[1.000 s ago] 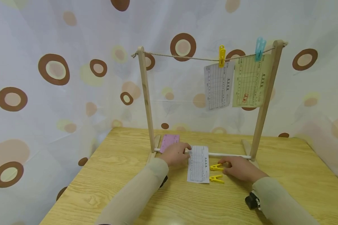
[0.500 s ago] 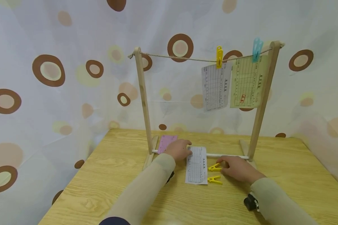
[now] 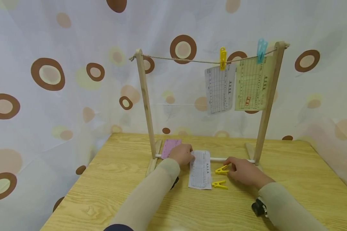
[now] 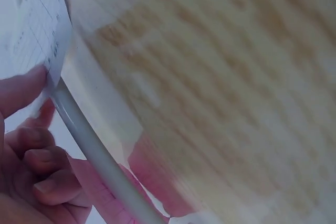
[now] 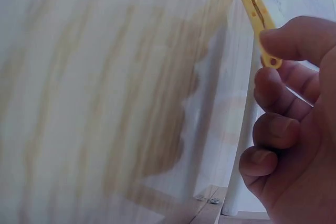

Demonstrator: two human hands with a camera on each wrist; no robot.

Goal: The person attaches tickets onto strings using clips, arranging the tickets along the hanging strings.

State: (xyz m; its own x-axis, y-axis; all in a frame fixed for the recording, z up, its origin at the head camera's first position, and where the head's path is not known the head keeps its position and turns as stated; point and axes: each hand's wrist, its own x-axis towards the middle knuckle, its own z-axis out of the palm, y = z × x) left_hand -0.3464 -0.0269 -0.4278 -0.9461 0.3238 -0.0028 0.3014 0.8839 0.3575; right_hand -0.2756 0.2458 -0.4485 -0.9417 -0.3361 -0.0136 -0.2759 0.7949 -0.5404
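Observation:
My left hand (image 3: 182, 154) pinches the upper left edge of a white printed slip (image 3: 200, 175); in the left wrist view, the thumb lies on the paper (image 4: 44, 30) with the index finger behind it. My right hand (image 3: 243, 170) grips a yellow clothespin (image 3: 221, 169) by its handle end, between thumb and index finger, as the right wrist view shows (image 5: 261, 19). A second yellow clothespin (image 3: 219, 184) lies on the table at the slip's lower right edge. Partly behind my left hand is a pink slip (image 3: 170, 147).
A wooden frame (image 3: 146, 102) with a white bottom rod (image 3: 218, 159) stands on the table (image 3: 98, 189). From its string (image 3: 176, 59) hang a white slip (image 3: 219, 91) under a yellow clothespin (image 3: 223, 58) and a yellow slip (image 3: 250, 93) under a blue clothespin (image 3: 261, 51).
The left fingers have come together on the white slip's edge. The right hand has raised the upper yellow clothespin slightly. The head view has shifted a little.

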